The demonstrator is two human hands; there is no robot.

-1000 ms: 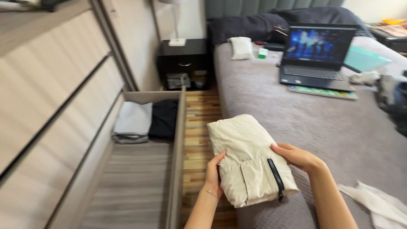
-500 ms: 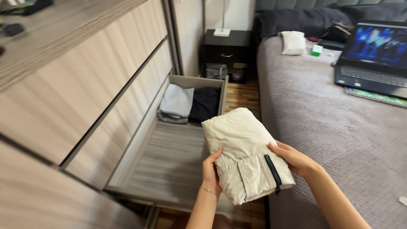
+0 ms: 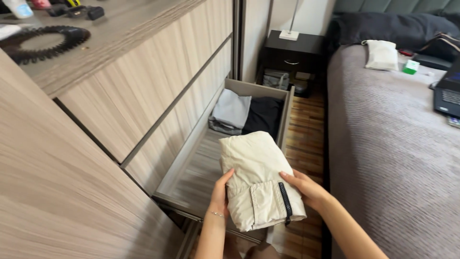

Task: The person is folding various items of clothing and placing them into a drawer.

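Observation:
A folded cream garment (image 3: 256,175) with a black zipper is held above the open bottom drawer (image 3: 201,158) of a wooden dresser. My left hand (image 3: 221,189) grips its near left edge, fingers curled under it. On the right side my right hand (image 3: 305,187) holds the fabric beside the zipper. Inside the drawer, at its far end, lie a folded grey garment (image 3: 230,111) and a folded black garment (image 3: 262,115). The drawer's near floor is bare wood.
The dresser top (image 3: 120,29) at upper left carries a black ring-shaped object (image 3: 43,41) and small items. A grey bed (image 3: 393,144) fills the right, with a white pouch (image 3: 381,54), a green box (image 3: 410,66) and a laptop edge (image 3: 448,93). A dark nightstand (image 3: 292,52) stands beyond the drawer.
Both hands carried the cream garment from over the bed leftward, over the open drawer. The view swung left, so the dresser top came into sight and the laptop slid to the right edge.

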